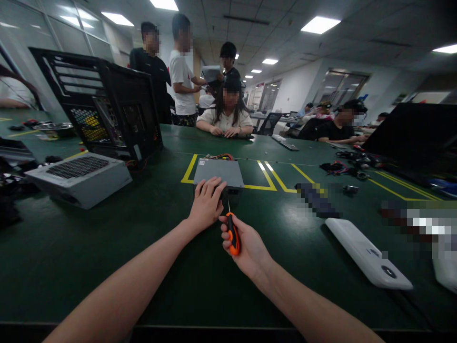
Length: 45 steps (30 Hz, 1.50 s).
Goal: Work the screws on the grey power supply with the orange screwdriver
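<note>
A grey metal computer power supply (219, 170) lies on the green table in front of me, coloured wires at its far edge. My left hand (205, 205) grips its near side, fingertips over the top edge; the hand covers part of that side. In my right hand (246, 243) is a screwdriver (233, 234) with an orange and black handle, fingers wrapped round it. Its thin shaft points away from me at the power supply's near side, right beside my left fingers. Whether the tip touches anything cannot be made out.
A black computer case (132, 109) stands back left, with a second power supply (84, 178) before it. To the right lie a white device (367, 252), a blurred dark object (317, 200) and cables (342, 166). A person (226, 112) sits opposite; others stand behind.
</note>
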Motion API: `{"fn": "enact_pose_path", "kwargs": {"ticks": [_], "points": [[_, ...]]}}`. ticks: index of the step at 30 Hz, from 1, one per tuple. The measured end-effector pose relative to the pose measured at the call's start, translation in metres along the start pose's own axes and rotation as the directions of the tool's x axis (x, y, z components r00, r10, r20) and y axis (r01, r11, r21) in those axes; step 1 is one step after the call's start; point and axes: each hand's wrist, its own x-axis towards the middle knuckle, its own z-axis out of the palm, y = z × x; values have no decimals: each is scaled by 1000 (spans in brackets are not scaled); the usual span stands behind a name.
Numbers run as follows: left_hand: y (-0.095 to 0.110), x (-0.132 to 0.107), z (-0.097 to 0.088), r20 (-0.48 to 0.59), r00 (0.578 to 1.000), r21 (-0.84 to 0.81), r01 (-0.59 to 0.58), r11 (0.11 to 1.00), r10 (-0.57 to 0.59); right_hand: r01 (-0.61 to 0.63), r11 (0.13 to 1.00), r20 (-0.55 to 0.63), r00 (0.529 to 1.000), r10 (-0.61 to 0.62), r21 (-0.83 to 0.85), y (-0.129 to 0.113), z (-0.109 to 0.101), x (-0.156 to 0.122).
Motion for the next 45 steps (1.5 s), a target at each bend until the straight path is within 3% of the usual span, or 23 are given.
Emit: {"fn": "enact_pose_path", "kwargs": {"ticks": [7,14,22,29,38,45], "points": [[2,0,-2,-1,1000,6,11,1000,-11,50,998,-75,996,-49,24,-2,2,-1],[0,0,-1,4,1000,6,0,1000,0,13,1000,-24,1000,-12,12,-1,1,0],[2,0,-2,11,1000,12,5,1000,-5,72,997,-78,995,-69,28,0,1,1],[-1,0,0,9,1000,21,-1,1000,0,-17,1000,-23,1000,17,-5,-1,2,-1],[1,0,-1,5,1000,16,5,1000,-5,56,998,-34,998,-56,-5,2,-3,5],[-1,0,1,3,1000,19,-2,1000,2,-9,999,4,1000,10,-53,1,-3,3]]}}
